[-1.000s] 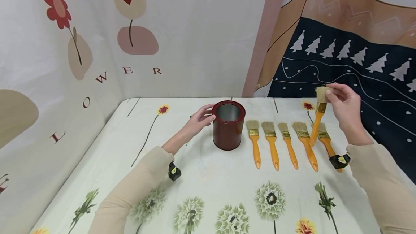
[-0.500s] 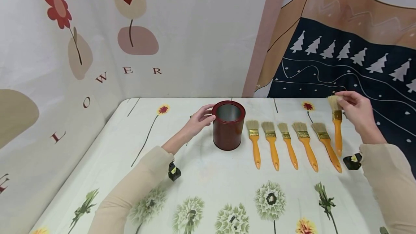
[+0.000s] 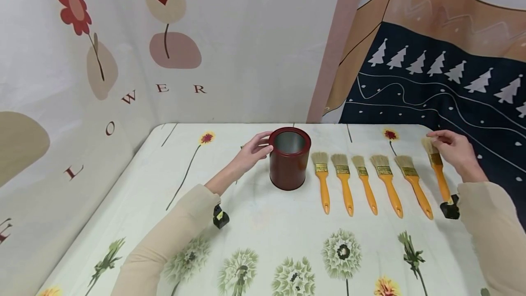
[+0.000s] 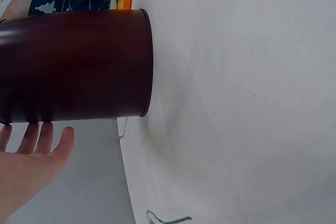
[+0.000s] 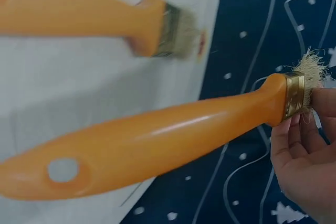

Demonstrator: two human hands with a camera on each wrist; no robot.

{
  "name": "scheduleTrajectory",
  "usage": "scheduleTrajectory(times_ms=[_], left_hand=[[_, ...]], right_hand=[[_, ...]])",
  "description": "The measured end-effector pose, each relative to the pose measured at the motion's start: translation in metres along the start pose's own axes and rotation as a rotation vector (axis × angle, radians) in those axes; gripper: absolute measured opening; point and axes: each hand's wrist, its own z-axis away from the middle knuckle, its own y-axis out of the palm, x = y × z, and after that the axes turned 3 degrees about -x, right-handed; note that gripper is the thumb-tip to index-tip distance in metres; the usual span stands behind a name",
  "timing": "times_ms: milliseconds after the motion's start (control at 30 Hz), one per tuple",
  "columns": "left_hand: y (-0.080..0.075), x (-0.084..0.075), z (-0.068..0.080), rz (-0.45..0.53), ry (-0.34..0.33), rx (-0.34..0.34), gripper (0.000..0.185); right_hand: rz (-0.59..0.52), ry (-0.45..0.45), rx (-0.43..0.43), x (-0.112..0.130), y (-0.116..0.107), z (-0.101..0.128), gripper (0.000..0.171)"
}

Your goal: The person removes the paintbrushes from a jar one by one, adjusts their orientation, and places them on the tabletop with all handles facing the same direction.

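A dark red open can [image 3: 289,159] stands on the flowered table [image 3: 263,232]. My left hand [image 3: 264,146] rests against its left side with straight fingers; in the left wrist view those fingers [image 4: 39,136] touch the can [image 4: 73,66] near its rim. Several orange-handled paintbrushes [image 3: 345,182] lie side by side to the right of the can. My right hand [image 3: 433,143] pinches one more brush [image 3: 439,175] by its bristles at the row's right end, handle pointing towards me. In the right wrist view the fingers [image 5: 302,140] hold the brush [image 5: 157,135] at the ferrule, just over the table.
Printed cloth walls close in the back, the left and the right of the table. The table's right edge [image 3: 460,172] runs close beside the held brush. Black wrist cameras sit at my left sleeve [image 3: 220,217] and right sleeve [image 3: 449,209].
My right hand has carried the brush from above the row to the right and down, to the row's right end near the table. The left hand and the can have stayed put.
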Motion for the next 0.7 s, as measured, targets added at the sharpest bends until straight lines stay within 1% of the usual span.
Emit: scheduleTrajectory(times_ms=[33,100,133,167,200,267,400,467,567,700], left_hand=[[0.000,0.000,0.000,-0.001,-0.003,-0.001,0.049],[-0.001,0.007,-0.003,-0.004,0.003,-0.010,0.049],[-0.001,0.010,-0.005,-0.007,0.004,-0.014,0.049],[-0.002,0.013,-0.007,-0.009,0.004,-0.019,0.049],[-0.002,0.017,-0.008,-0.010,0.008,-0.022,0.049],[-0.003,0.024,-0.012,-0.015,0.016,-0.027,0.049],[-0.004,0.024,-0.012,-0.011,0.015,-0.023,0.049],[-0.003,0.024,-0.012,-0.012,0.011,-0.027,0.049],[-0.004,0.025,-0.011,-0.014,0.011,-0.030,0.049],[-0.003,0.024,-0.011,-0.011,0.011,-0.029,0.049]], right_hand=[[0.011,0.001,0.002,-0.020,0.003,-0.011,0.041],[0.043,-0.001,0.002,-0.055,0.009,-0.031,0.043],[0.063,-0.008,-0.003,-0.068,0.012,-0.037,0.043],[0.071,-0.010,-0.003,-0.074,0.015,-0.039,0.043],[0.079,-0.003,-0.001,-0.074,0.017,-0.037,0.043],[0.088,0.021,0.008,-0.055,0.018,-0.023,0.039],[0.127,0.062,0.004,-0.009,0.018,0.007,0.034],[0.151,0.075,-0.015,0.003,0.020,0.014,0.033],[0.183,0.085,-0.043,0.010,0.023,0.019,0.034],[0.207,0.118,-0.048,0.007,0.026,0.018,0.034]])
